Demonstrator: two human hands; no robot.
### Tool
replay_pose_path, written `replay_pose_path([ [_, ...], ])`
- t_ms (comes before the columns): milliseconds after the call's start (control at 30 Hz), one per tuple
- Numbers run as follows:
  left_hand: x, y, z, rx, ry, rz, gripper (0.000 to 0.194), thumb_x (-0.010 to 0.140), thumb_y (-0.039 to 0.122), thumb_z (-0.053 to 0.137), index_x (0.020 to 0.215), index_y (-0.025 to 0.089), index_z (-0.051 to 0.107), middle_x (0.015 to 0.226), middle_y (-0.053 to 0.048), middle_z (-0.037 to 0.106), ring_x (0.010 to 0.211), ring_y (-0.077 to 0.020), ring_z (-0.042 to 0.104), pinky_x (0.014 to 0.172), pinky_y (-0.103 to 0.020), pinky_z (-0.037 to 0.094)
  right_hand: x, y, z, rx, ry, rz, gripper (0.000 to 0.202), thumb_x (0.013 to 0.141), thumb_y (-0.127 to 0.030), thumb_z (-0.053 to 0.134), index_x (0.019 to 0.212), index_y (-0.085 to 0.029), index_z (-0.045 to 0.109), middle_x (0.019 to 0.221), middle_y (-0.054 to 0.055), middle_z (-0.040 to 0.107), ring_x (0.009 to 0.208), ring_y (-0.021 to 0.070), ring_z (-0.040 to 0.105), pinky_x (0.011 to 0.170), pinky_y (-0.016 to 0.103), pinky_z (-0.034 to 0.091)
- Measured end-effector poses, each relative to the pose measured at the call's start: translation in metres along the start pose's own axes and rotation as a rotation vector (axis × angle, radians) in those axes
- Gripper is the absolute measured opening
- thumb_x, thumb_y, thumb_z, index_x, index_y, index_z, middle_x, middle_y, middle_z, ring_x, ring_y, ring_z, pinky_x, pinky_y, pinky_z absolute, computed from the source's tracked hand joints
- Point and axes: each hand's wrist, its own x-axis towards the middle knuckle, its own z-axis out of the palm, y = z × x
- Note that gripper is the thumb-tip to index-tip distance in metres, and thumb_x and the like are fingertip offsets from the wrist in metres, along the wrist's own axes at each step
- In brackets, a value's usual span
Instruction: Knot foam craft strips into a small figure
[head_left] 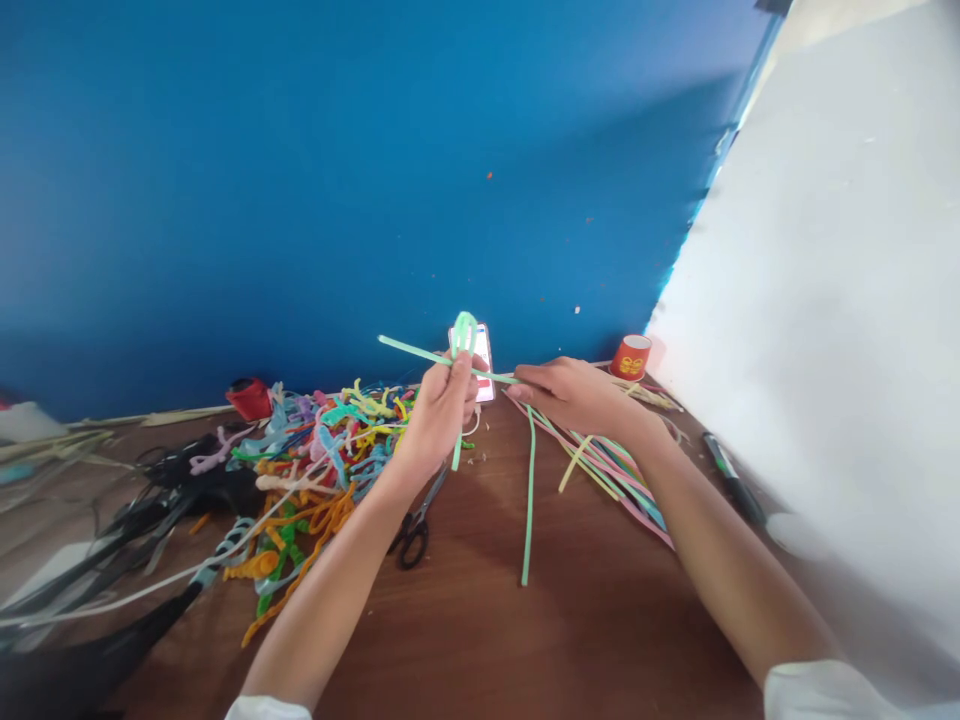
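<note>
My left hand [444, 400] pinches a light green pipe cleaner [466, 328] that is bent into narrow loops above the fingers. One straight end sticks out to the left, another hangs below the hand, and a length runs right to my right hand [559, 395]. The fingers of my right hand are closed on that length. A separate green pipe cleaner [530, 500] lies on the table below my right hand. Under and beside my right forearm is a bundle of pastel pipe cleaners [619, 478]. A lit phone [484, 360] stands behind my left hand.
A tangled heap of colourful pipe cleaners [330, 450] covers the table's left part, with black scissors [414, 538] beside it. Black straps and a white cable lie at far left. A red cup [631, 357] and a marker [733, 478] are at right, near the walls.
</note>
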Motion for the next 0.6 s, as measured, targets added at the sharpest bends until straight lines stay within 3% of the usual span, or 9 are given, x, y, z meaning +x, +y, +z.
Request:
replay_pose_path([
  [167, 0.002, 0.005, -0.006, -0.054, 0.159, 0.079, 0.033, 0.098, 0.048, 0.049, 0.086, 0.018, 0.053, 0.060, 0.009, 0.023, 0.045, -0.0050, 0.018, 0.042, -0.019, 0.017, -0.004, 0.011, -0.003, 0.106, 0.100, 0.025, 0.040, 0.103, -0.047, 0.037, 0.075, -0.022, 0.050, 0.057, -0.004, 0.042, 0.052, 0.0123, 0.036, 0.058, 0.029, 0.021],
  [300, 0.003, 0.003, -0.005, -0.061, 0.182, 0.098, 0.033, 0.098, 0.049, 0.048, 0.085, 0.018, 0.053, 0.060, 0.008, 0.023, 0.045, -0.0053, 0.019, 0.042, -0.020, 0.017, -0.004, 0.021, 0.000, 0.085, 0.179, -0.003, 0.037, 0.103, -0.044, 0.039, 0.078, -0.022, 0.054, 0.065, -0.002, 0.052, 0.059, 0.0137, 0.044, 0.062, 0.029, 0.026],
  [400, 0.003, 0.000, -0.005, -0.036, 0.155, 0.086, 0.033, 0.099, 0.048, 0.047, 0.086, 0.019, 0.053, 0.060, 0.008, 0.023, 0.045, -0.0056, 0.018, 0.042, -0.020, 0.017, -0.002, 0.027, 0.004, -0.024, 0.359, -0.051, 0.033, 0.103, -0.040, 0.041, 0.083, -0.021, 0.060, 0.088, 0.005, 0.063, 0.083, 0.0191, 0.053, 0.074, 0.032, 0.033],
  [467, 0.003, -0.001, -0.005, -0.011, 0.126, 0.069, 0.031, 0.099, 0.047, 0.046, 0.088, 0.019, 0.054, 0.060, 0.009, 0.022, 0.045, -0.0057, 0.018, 0.041, -0.020, 0.017, -0.001, 0.030, 0.006, -0.117, 0.514, -0.051, 0.032, 0.101, -0.040, 0.045, 0.086, -0.021, 0.065, 0.100, 0.007, 0.063, 0.092, 0.0222, 0.052, 0.080, 0.035, 0.034],
  [600, 0.004, -0.003, -0.005, 0.002, 0.097, 0.017, 0.029, 0.098, 0.045, 0.050, 0.089, 0.018, 0.053, 0.060, 0.009, 0.022, 0.045, -0.0050, 0.017, 0.041, -0.019, 0.015, 0.000, 0.029, 0.005, -0.210, 0.785, 0.053, 0.036, 0.098, -0.046, 0.050, 0.079, -0.021, 0.068, 0.081, 0.006, 0.056, 0.079, 0.0209, 0.051, 0.074, 0.035, 0.037],
])
